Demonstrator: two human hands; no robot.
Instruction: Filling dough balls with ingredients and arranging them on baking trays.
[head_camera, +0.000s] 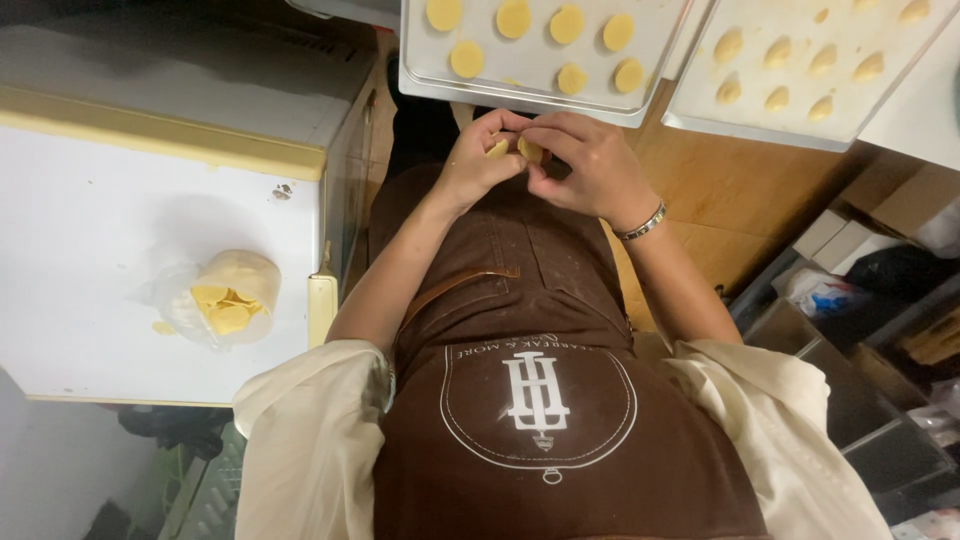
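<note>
Nearest the camera: a brown apron with a pale printed emblem, cream sleeves on both sides. Both forearms reach forward from it and meet over the lap.

Left hand: fingers curled in, pinching a small yellow dough piece at the fingertips. Closed around it, not flat.

Right hand: also curled, thumb and fingers closed on a second yellow dough piece; a metal bracelet sits on that wrist. The two pieces lie just beside each other, between the two sets of fingertips (whether they touch, cannot tell). Both are held in the air, just short of the near edge of the tray ahead.

Off to the left, on a white chest-like surface with a yellow rim: a lump of pale dough in clear wrap, with thin yellow discs piled against it. Well apart from both hands.

Farther out, past the hands: a metal tray lined in white, carrying round flat yellow discs in rows. To its right, touching or nearly so, a second tray with smaller folded dough shapes. Both trays rest on a wooden top.

Right edge: boxes and dark bins, cluttered, details unclear.
</note>
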